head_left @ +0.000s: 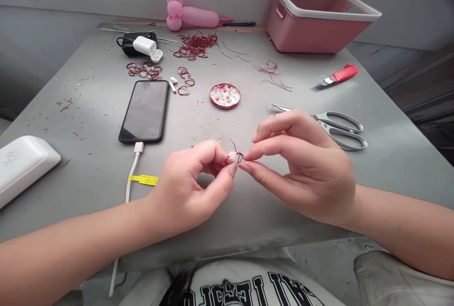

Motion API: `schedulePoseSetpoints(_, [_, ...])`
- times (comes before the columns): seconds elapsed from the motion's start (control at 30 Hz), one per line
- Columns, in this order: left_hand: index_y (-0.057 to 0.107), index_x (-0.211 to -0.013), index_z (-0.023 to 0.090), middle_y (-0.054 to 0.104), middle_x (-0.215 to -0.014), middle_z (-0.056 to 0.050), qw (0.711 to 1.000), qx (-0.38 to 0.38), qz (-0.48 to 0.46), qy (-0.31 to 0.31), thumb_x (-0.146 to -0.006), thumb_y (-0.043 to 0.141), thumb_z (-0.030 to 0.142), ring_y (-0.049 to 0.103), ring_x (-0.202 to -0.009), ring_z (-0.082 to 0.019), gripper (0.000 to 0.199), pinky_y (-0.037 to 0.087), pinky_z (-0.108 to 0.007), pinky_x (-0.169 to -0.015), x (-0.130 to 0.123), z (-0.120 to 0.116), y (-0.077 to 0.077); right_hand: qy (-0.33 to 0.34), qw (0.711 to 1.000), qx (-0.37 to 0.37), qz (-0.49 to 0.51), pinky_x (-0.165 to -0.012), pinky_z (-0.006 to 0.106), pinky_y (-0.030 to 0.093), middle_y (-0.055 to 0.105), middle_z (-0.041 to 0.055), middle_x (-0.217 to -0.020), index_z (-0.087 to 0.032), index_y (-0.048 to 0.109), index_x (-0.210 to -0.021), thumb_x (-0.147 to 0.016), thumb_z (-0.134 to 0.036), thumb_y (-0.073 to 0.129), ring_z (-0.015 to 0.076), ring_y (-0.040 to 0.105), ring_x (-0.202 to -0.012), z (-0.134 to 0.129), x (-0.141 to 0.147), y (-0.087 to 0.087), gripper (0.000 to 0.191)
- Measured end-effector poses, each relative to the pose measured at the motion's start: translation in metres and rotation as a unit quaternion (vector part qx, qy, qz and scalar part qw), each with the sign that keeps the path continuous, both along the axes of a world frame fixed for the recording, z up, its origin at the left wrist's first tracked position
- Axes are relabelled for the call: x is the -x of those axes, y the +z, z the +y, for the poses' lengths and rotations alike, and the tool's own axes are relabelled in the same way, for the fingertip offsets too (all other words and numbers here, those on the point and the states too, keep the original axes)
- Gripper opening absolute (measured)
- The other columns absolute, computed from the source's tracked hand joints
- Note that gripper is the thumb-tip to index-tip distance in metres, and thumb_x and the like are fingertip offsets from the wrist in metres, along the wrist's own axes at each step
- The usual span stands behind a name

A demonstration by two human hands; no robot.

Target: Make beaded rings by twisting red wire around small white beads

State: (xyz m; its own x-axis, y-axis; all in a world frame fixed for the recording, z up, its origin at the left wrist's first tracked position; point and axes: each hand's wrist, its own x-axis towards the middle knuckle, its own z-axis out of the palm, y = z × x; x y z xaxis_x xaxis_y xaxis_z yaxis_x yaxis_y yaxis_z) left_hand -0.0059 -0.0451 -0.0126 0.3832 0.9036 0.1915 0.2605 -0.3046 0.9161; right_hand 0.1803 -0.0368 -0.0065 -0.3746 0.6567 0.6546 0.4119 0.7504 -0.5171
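Near the table's front, my left hand [198, 180] pinches a small dark-red cord piece with a pale bead [232, 155] between thumb and index finger. My right hand [305, 169] meets it from the right, its thumb and index finger closed on the cord's other side; its other fingers are curled above. One thin red cord end sticks up between the hands. Beyond them lies a round red-rimmed lid [225, 106] holding pale and pink beads. Several finished-looking red cord rings [144, 70] lie at the left, with a heap of red cords [198, 46] behind.
A phone [144, 112] with a white cable [128, 187] lies left. Scissors [344, 131] lie partly behind my right hand; a red-handled cutter [344, 74] is farther back. A pink bin [319, 31], pink balloon [198, 16], earbud case [144, 45] and white case [26, 166] stand around.
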Motion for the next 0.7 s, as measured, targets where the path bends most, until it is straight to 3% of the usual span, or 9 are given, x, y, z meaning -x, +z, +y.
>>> schedulePoseSetpoints(0.23, [0.047, -0.073, 0.022, 0.053, -0.058, 0.005, 0.976, -0.187, 0.115, 0.012, -0.083, 0.049, 0.010, 0.043, -0.048, -0.010, 0.016, 0.037, -0.022, -0.047, -0.001, -0.002, -0.001, -0.030, 0.997, -0.053, -0.036, -0.060, 0.032, 0.051, 0.058, 0.0061, -0.083, -0.022, 0.064, -0.084, -0.082, -0.008, 0.062, 0.0166, 0.057, -0.074, -0.009, 0.003, 0.000, 0.014])
schedulePoseSetpoints(0.37, [0.045, -0.070, 0.022, 0.052, -0.058, 0.004, 0.964, -0.224, 0.141, 0.021, -0.083, 0.048, 0.009, 0.042, -0.049, -0.011, 0.019, 0.036, -0.023, -0.049, 0.000, -0.002, -0.003, -0.006, 0.999, 0.041, -0.025, -0.062, 0.029, 0.056, 0.062, 0.0065, -0.092, -0.022, 0.067, -0.093, -0.085, -0.007, 0.059, 0.0154, 0.061, -0.081, -0.013, 0.004, 0.001, 0.019])
schedulePoseSetpoints(0.53, [0.045, -0.069, 0.022, 0.053, -0.058, 0.005, 0.981, -0.153, 0.118, -0.006, -0.084, 0.049, 0.010, 0.044, -0.049, -0.010, 0.020, 0.037, -0.021, -0.048, -0.001, -0.003, 0.000, 0.031, 0.983, 0.177, 0.050, -0.061, 0.026, 0.056, 0.058, 0.0037, -0.086, -0.020, 0.067, -0.085, -0.081, -0.008, 0.064, 0.0127, 0.059, -0.079, -0.011, 0.004, 0.000, 0.012])
schedulePoseSetpoints(0.63, [0.046, -0.068, 0.021, 0.055, -0.060, 0.005, 0.994, -0.071, 0.074, -0.029, -0.084, 0.050, 0.011, 0.048, -0.050, -0.008, 0.020, 0.038, -0.018, -0.047, -0.001, -0.004, 0.004, 0.028, 0.984, 0.167, 0.050, -0.064, 0.027, 0.056, 0.054, 0.0025, -0.085, -0.020, 0.065, -0.079, -0.079, -0.008, 0.065, 0.0126, 0.058, -0.079, -0.008, 0.003, -0.002, 0.012])
schedulePoseSetpoints(0.7, [0.047, -0.067, 0.021, 0.056, -0.060, 0.006, 0.996, -0.055, 0.071, -0.027, -0.084, 0.052, 0.011, 0.049, -0.050, -0.008, 0.020, 0.039, -0.018, -0.047, -0.001, -0.004, 0.005, 0.023, 0.989, 0.140, 0.032, -0.065, 0.027, 0.055, 0.054, 0.0025, -0.086, -0.020, 0.064, -0.078, -0.079, -0.009, 0.064, 0.0128, 0.057, -0.079, -0.006, 0.003, -0.003, 0.012])
